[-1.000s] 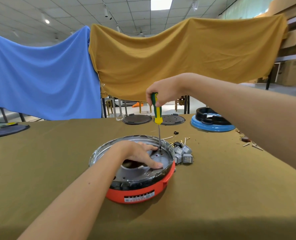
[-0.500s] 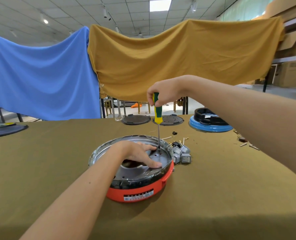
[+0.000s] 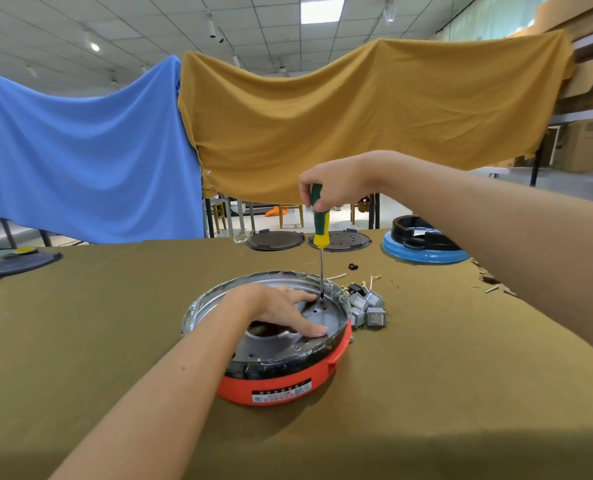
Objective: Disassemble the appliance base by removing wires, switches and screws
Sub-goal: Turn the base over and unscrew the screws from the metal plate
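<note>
Head view: nearest the camera, the round appliance base (image 3: 281,382), orange below with a dark metal plate on top, is set on the olive-covered table (image 3: 80,341). The left hand (image 3: 281,310) is laid flat on the metal plate, fingers spread and fairly straight, pressing down on it. Just past the fingertips, the tip of a screwdriver (image 3: 320,230) is planted upright on the far right part of the plate. Its green and yellow handle is gripped from above by the right hand (image 3: 333,183), fingers curled round the top. Just beside the base on the right, a cluster of grey switches (image 3: 368,306) is piled, with loose screws (image 3: 371,280) scattered behind. Farther back, two dark round covers (image 3: 276,240) and a blue-rimmed base (image 3: 423,252) are seen near the table's far edge. Beyond, blue cloth (image 3: 80,150) and mustard cloth (image 3: 357,116) are hung.
</note>
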{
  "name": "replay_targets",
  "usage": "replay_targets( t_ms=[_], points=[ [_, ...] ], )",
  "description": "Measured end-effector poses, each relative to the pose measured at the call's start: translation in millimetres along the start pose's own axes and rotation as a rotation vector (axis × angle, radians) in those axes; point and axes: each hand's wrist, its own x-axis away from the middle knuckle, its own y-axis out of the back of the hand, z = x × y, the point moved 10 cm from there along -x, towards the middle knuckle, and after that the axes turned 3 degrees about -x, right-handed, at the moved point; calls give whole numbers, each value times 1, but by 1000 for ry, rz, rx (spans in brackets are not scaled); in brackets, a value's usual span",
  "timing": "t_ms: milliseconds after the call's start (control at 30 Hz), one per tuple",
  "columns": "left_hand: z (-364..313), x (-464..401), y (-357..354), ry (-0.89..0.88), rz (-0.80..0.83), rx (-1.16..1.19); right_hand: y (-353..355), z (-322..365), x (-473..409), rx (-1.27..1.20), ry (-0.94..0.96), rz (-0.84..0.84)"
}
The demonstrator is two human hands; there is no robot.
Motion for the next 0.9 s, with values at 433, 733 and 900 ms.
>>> replay_targets(
  t_ms=[433, 733, 900],
  points=[
    [1, 1, -2, 3, 0, 25, -3, 4, -3, 20, 37, -161],
    [3, -1, -2, -1, -1, 28, -3, -10, -7, 350, -161, -151],
    [2, 0, -2, 2, -8, 6, -3, 3, -10, -54, -4, -98]
  ],
)
